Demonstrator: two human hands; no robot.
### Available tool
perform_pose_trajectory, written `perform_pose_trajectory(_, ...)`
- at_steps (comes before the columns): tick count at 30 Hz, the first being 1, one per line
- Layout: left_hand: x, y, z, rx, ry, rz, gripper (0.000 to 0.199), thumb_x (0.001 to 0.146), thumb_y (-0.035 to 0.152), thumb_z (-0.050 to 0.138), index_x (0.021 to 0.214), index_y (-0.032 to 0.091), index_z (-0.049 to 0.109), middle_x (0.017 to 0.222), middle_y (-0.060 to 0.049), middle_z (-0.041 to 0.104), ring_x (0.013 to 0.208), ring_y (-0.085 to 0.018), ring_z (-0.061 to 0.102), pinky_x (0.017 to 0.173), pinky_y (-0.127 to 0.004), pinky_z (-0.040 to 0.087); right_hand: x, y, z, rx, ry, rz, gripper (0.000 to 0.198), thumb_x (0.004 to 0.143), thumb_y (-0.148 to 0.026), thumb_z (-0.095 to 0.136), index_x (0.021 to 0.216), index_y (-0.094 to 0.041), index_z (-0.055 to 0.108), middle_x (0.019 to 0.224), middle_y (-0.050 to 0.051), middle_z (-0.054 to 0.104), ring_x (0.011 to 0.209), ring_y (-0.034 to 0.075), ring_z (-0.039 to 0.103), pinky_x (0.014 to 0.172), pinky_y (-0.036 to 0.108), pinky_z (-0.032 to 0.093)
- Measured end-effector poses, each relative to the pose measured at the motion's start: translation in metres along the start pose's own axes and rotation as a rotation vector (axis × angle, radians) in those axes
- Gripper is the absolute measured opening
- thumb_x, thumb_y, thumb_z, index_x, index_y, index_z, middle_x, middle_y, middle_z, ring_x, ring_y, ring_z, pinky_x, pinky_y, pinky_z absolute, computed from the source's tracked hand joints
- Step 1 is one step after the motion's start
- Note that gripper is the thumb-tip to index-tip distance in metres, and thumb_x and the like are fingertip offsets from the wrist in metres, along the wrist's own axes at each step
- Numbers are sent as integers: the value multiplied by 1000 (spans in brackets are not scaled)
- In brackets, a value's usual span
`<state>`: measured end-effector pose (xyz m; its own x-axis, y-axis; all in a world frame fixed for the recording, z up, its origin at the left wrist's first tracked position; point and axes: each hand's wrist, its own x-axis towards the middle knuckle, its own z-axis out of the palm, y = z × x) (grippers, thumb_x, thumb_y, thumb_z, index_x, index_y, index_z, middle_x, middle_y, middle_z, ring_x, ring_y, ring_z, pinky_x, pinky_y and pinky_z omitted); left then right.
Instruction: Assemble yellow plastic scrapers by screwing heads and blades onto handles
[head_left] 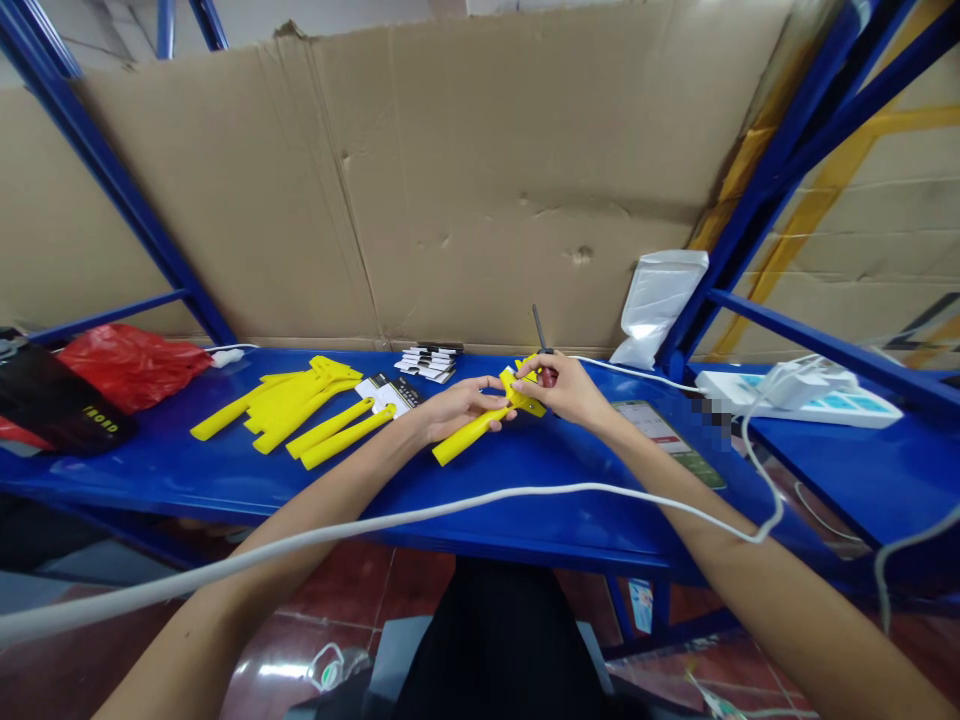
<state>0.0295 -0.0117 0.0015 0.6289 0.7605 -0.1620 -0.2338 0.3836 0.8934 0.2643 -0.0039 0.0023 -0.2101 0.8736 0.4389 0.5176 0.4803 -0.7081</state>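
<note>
My left hand (463, 408) is closed around a yellow plastic tool with a tubular handle (469, 437), which points down toward the table's front edge. At the wider head of this tool, my right hand (568, 388) pinches near its surface. A screwdriver (538, 325) is also in my right hand, its dark shaft pointing up and its reddish handle partly hidden by the fingers. To the left, two yellow handles (349, 440) lie partly on printed black-and-white cards (397, 392). Beyond them is a pile of similar yellow pieces (289, 400).
A stack of cards (427, 362) lies at the back of the blue table (247, 485). A phone (667, 440) and power strip (847, 400) are at right. A white cable (525, 490) crosses before me. A red bag (135, 365) sits left; cardboard (480, 180) stands behind.
</note>
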Motion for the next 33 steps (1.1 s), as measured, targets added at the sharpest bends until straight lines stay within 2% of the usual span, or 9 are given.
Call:
perform_pose_trajectory(5, 2, -2, -2, -11, -2, -5, 30, 88, 1, 86, 108, 14, 67, 102, -13, 74, 89, -23, 80, 65, -26, 57, -2, 1, 2, -121, 20, -77, 21, 89, -43, 81, 95, -23, 84, 72, 1, 54, 77, 22, 53, 74, 35, 40)
perform_pose_trajectory(9, 2, -3, -2, -20, 1, 6, 30, 88, 2, 85, 107, 15, 65, 102, -13, 74, 88, -23, 80, 64, -26, 56, -2, 0, 3, -112, 11, -73, 20, 88, -42, 80, 93, -22, 84, 74, 2, 55, 75, 21, 52, 74, 35, 40)
perform_pose_trajectory(12, 2, -4, -1, -22, 13, 13, 30, 89, 1, 84, 106, 16, 64, 100, -12, 74, 88, -23, 80, 63, -26, 55, -2, -2, 3, -103, 32, -53, 26, 88, -48, 80, 91, -22, 85, 74, 2, 55, 73, 21, 50, 72, 35, 39)
perform_pose_trajectory(14, 2, -4, -1, -16, 17, 19, 30, 89, 1, 83, 107, 16, 64, 100, -12, 74, 88, -23, 80, 63, -26, 55, -2, -2, 2, -90, 43, -34, 38, 87, -59, 81, 89, -22, 85, 72, 2, 55, 72, 21, 50, 71, 35, 38)
perform_pose_trajectory(18, 1, -5, 0, -9, -3, 14, 30, 89, 1, 83, 106, 16, 64, 99, -12, 74, 89, -23, 80, 63, -26, 55, -2, -2, 0, 29, -22, 29, 62, 78, -80, 82, 88, -19, 83, 65, 0, 55, 66, 18, 45, 66, 35, 36)
perform_pose_trajectory(21, 1, -7, -2, -6, -12, 4, 30, 88, 3, 85, 105, 16, 65, 96, -12, 73, 89, -24, 79, 64, -27, 55, -2, -2, 0, 103, -44, 77, 68, 72, -84, 84, 89, -18, 82, 64, -1, 55, 63, 16, 42, 64, 35, 35)
perform_pose_trajectory(23, 2, -8, -3, -1, -5, 5, 30, 87, 3, 86, 105, 16, 65, 96, -12, 73, 89, -24, 79, 64, -27, 54, -1, -2, 0, 70, -44, 51, 68, 74, -86, 82, 87, -19, 82, 64, -1, 54, 63, 17, 43, 65, 35, 36)
perform_pose_trajectory(28, 3, -8, -1, -9, 7, 32, 27, 89, 2, 81, 107, 14, 66, 101, -14, 74, 90, -22, 77, 65, -26, 55, -1, -4, -1, -67, -66, -110, 50, 92, -71, 72, 91, -22, 85, 63, 0, 54, 71, 20, 47, 78, 39, 40)
perform_pose_trajectory(33, 0, -6, 2, -5, 10, 46, 28, 89, 2, 81, 107, 15, 65, 103, -13, 73, 91, -22, 78, 65, -26, 55, -3, -3, 0, -87, -44, -77, 35, 91, -56, 75, 94, -22, 86, 68, 1, 55, 76, 22, 49, 77, 38, 40)
